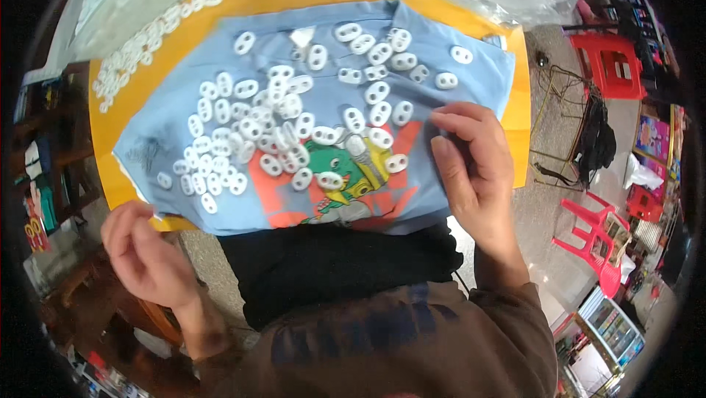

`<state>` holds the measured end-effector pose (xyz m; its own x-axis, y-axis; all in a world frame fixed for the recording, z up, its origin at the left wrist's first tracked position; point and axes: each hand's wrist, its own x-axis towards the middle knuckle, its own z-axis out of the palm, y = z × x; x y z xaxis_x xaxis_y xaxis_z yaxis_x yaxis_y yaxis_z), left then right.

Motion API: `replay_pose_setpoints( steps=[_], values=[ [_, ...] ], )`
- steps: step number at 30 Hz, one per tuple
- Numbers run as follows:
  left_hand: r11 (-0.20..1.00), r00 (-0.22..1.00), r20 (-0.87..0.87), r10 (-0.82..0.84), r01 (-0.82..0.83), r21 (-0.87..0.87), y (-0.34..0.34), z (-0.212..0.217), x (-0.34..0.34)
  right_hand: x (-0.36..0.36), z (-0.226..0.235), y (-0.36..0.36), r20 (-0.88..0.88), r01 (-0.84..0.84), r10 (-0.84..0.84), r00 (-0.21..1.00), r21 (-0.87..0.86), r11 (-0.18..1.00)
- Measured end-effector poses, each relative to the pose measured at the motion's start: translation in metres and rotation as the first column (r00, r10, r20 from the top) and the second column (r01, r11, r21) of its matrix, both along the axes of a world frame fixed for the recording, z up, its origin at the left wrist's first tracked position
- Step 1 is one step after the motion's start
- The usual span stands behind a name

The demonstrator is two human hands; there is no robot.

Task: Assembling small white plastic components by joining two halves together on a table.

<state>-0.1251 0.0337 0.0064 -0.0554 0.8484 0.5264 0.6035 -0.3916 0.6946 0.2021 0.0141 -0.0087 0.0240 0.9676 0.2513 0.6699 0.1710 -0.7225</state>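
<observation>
two grips flank one shirt under many pieces.

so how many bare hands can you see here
2: the left hand by the blue cloth's near left corner, the right hand at its right side. Neither is fully hidden.

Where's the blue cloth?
The blue cloth lies upper-centre in the head view, on the yellow board, under white pieces, right hand at its right side.
</observation>
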Motion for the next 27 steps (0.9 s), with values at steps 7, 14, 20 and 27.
replay_pose_setpoints(
  steps=[7, 14, 20, 27],
  values=[
    [0.744, 0.650, -0.368, -0.665, 0.614, -0.262, 0.039, 0.018, 0.102, 0.011, -0.006, -0.006, -0.219, 0.001, -0.001, 0.976, -0.002, 1.000],
    [0.737, 0.621, -0.397, -0.676, 0.559, -0.380, 0.029, 0.011, 0.104, 0.014, -0.008, -0.001, -0.206, -0.066, 0.070, 0.976, 0.029, 0.997],
    [0.780, 0.606, -0.491, -0.626, 0.504, -0.371, 0.027, 0.011, 0.101, 0.014, -0.009, 0.000, -0.129, -0.077, 0.087, 0.988, 0.080, 0.994],
    [0.763, 0.628, -0.440, -0.642, 0.581, -0.283, 0.037, 0.015, 0.114, 0.013, -0.006, 0.000, -0.097, -0.113, 0.119, 0.988, 0.060, 0.992]
  ],
)
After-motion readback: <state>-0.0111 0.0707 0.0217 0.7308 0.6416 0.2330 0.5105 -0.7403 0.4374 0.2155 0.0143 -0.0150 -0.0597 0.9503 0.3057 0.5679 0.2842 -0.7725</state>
